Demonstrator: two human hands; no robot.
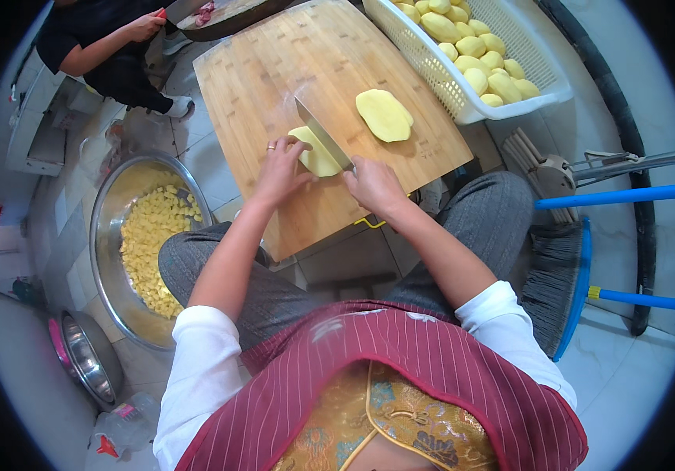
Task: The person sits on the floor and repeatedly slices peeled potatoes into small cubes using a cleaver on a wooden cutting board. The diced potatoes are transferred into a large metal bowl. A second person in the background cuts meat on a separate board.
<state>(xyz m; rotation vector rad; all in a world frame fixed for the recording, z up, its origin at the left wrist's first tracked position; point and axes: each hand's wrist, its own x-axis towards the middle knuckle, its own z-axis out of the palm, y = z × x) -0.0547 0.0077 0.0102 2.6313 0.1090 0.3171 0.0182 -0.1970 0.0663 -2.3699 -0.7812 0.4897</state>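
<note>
My left hand (283, 168) rests on a peeled potato piece (318, 154) on the wooden cutting board (267, 70), its fingers along the near-left side of the piece. The handle of a cleaver is in my right hand (376, 182). The cleaver's blade (326, 135) stands on edge along the right side of that piece; whether it touches the potato or the board I cannot tell. Flat potato slices (384, 115) lie overlapping on the board to the right of the blade.
A white plastic basket (467, 112) of peeled potatoes stands at upper right. On the floor at left is a steel basin (102, 259) with diced potato. A co-worker's hand (147, 26) holds a knife near meat on a round board (237, 22). A broom (555, 288) stands at right.
</note>
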